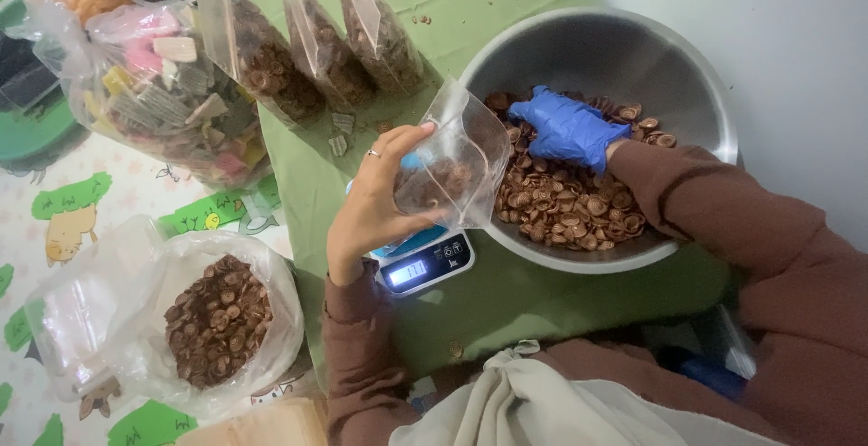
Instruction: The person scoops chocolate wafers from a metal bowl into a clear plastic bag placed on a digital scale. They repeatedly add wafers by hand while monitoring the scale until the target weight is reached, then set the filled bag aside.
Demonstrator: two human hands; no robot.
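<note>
My left hand, bare with a ring, holds a small clear plastic pouch tilted toward a large steel bowl; a few brown ring-shaped snack pieces lie inside the pouch. The pouch hovers above a small digital scale with a lit display. My right hand, in a blue glove, reaches into the bowl and is closed over a scoop of the brown pieces heaped there.
Three filled clear pouches stand in a row on the green table. A big open bag of brown pieces sits on the floor mat at left. A bag of mixed coloured snacks lies at upper left.
</note>
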